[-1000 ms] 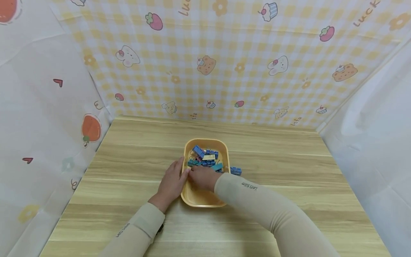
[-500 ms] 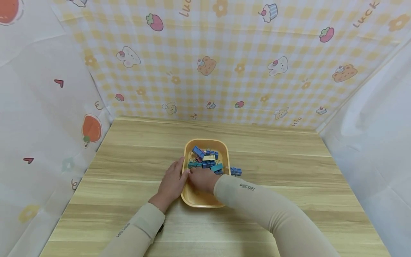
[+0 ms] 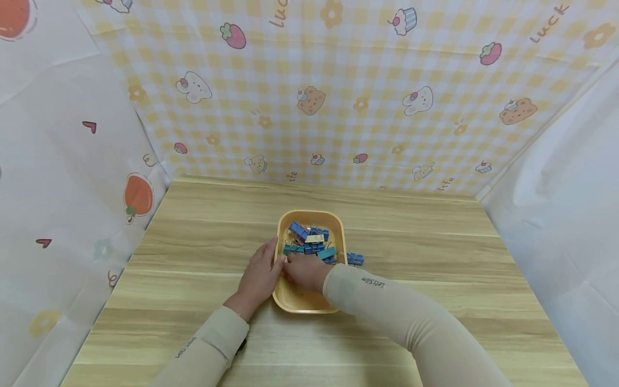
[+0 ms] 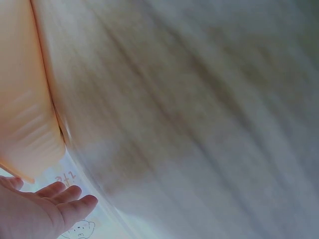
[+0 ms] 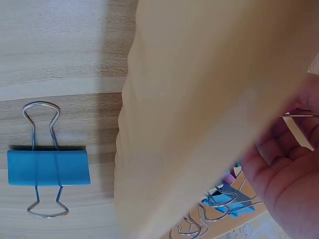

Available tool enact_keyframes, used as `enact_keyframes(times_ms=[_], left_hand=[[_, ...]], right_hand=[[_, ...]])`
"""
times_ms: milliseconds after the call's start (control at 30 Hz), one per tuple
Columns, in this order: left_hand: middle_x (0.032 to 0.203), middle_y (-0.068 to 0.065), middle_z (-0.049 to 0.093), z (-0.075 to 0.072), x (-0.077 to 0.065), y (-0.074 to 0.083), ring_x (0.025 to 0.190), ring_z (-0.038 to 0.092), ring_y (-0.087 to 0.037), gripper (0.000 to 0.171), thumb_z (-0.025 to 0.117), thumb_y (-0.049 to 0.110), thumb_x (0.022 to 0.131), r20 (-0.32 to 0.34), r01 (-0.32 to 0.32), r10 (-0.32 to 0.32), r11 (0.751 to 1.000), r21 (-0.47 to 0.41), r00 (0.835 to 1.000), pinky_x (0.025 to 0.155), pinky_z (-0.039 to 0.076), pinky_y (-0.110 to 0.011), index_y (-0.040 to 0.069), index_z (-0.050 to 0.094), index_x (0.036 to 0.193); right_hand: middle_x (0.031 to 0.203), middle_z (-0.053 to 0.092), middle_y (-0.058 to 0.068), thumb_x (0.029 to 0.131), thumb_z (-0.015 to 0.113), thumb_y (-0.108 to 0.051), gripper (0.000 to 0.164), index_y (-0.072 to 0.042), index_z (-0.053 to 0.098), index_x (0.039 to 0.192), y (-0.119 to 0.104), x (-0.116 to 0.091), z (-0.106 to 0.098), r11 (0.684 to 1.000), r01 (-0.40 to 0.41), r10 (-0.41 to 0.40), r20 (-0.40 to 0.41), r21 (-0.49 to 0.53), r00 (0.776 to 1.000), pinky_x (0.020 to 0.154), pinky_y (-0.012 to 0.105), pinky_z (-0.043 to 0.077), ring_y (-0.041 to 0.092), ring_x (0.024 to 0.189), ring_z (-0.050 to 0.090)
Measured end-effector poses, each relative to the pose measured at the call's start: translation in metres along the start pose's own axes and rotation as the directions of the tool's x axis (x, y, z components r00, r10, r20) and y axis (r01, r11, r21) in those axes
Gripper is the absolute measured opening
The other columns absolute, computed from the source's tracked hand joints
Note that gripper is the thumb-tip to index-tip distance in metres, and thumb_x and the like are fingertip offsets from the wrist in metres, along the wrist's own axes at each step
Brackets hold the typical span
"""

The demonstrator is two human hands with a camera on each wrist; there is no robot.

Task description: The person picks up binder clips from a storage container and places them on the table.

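A yellow plastic tray (image 3: 309,309) holds several binder clips (image 3: 314,248) in blue, teal and cream, heaped toward its far end. My left hand (image 3: 258,274) rests against the tray's left side, thumb at the rim; in the left wrist view its fingers are extended beside the outer wall. Inside the tray, my right hand (image 3: 306,270) is palm-down with bent fingers. The right wrist view shows a wire handle (image 5: 299,115) between those fingers, and they pinch this binder clip, whose body is mostly hidden. A small reddish patch shows under the right hand.
One blue binder clip (image 3: 355,259) lies on the wooden table (image 3: 435,242), just outside the tray's right wall. Checked cloth (image 3: 358,64) hangs behind the table, and pale sheets (image 3: 58,188) hang at both sides.
Both hands and the tray stay almost in place. A small reddish patch has come into sight under my right hand's fingers.
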State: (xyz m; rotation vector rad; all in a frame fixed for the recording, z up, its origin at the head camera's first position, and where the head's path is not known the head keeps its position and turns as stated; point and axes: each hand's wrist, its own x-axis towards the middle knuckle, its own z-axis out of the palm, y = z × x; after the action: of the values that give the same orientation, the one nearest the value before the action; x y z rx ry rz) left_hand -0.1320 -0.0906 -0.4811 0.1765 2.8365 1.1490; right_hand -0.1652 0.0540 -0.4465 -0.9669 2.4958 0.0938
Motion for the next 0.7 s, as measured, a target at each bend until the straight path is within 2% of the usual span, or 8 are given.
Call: enact_keyframes(times_ms=[100, 200, 467, 700], left_hand=[[0.146, -0.025, 0.038, 0.000, 0.000, 0.000, 0.133, 0.037, -0.044, 0.058, 0.043, 0.032, 0.103, -0.003, -0.002, 0.002, 1.000, 0.004, 1.000, 0.107, 0.033, -0.058, 0.006, 0.026, 0.152], [0.147, -0.025, 0.037, 0.000, -0.001, 0.000, 0.134, 0.037, -0.044, 0.058, 0.043, 0.033, 0.103, 0.002, 0.003, -0.003, 1.000, 0.006, 1.000, 0.107, 0.033, -0.058, 0.006, 0.026, 0.152], [0.148, -0.026, 0.035, 0.000, -0.001, 0.000, 0.134, 0.036, -0.045, 0.059, 0.042, 0.034, 0.103, 0.020, 0.024, -0.024, 1.000, 0.000, 1.000, 0.107, 0.033, -0.058, 0.007, 0.025, 0.153], [0.150, -0.023, 0.033, 0.000, 0.000, 0.000, 0.137, 0.034, -0.043, 0.060, 0.041, 0.036, 0.103, 0.034, 0.041, -0.040, 0.999, -0.010, 0.999, 0.108, 0.032, -0.057, 0.009, 0.023, 0.154]], right_hand=[[0.107, 0.060, -0.001, 0.100, 0.054, -0.023, 0.020, -0.019, 0.062, 0.117, 0.001, -0.001, -0.001, 0.999, 0.010, -0.011, 0.017, 0.031, 1.000, 0.093, 0.034, 0.050, 0.016, 0.099, 0.057], [0.092, 0.055, -0.004, 0.098, 0.058, -0.022, 0.015, -0.020, 0.063, 0.111, 0.002, -0.003, -0.003, 0.998, 0.015, -0.017, 0.033, 0.060, 0.999, 0.085, 0.028, 0.050, 0.014, 0.086, 0.053], [0.088, 0.052, -0.004, 0.097, 0.059, -0.019, 0.011, -0.018, 0.063, 0.107, 0.005, -0.010, -0.004, 0.998, 0.064, -0.064, -0.008, -0.004, 0.998, 0.074, 0.022, 0.048, 0.011, 0.077, 0.050], [0.084, 0.049, -0.006, 0.095, 0.061, -0.015, 0.009, -0.018, 0.063, 0.103, 0.009, -0.020, -0.009, 0.997, 0.081, -0.080, -0.049, 0.015, 0.996, 0.066, 0.020, 0.044, 0.010, 0.073, 0.048]])
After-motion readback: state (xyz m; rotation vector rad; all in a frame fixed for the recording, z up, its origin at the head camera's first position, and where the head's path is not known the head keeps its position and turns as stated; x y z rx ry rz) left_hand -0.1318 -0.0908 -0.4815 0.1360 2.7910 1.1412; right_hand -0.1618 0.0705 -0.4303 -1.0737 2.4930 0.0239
